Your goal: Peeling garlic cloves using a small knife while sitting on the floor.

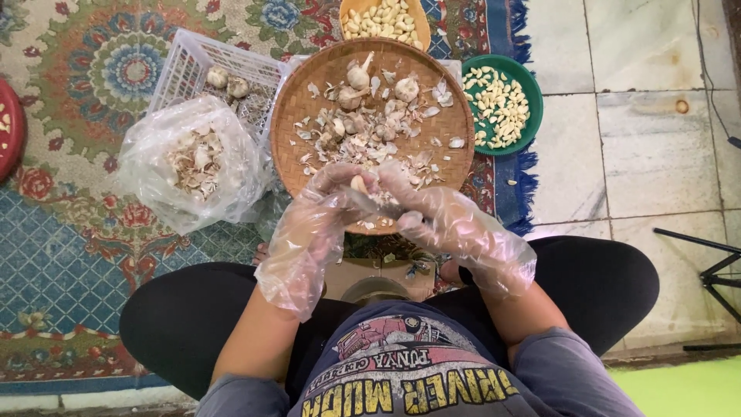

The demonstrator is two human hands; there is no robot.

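Thin, glossy plastic gloves over both hands.
Woven matt tray (pixel 309 93), papery garlic skins (pixel 363 131), crinkled clear bag (pixel 154 154), smooth tiles (pixel 641 139).

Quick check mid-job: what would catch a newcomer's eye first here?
The two gloved hands, left hand and right hand, meeting over the near rim of the round woven tray, pinching a garlic clove. The tray is littered with garlic skins and bulbs. Beyond it, a green bowl of peeled cloves sits to the right.

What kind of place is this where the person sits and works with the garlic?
Probably a home floor, used as an informal kitchen workspace. A patterned rug lies over pale floor tiles, and the woven tray of garlic sits on the floor before the person's crossed legs.
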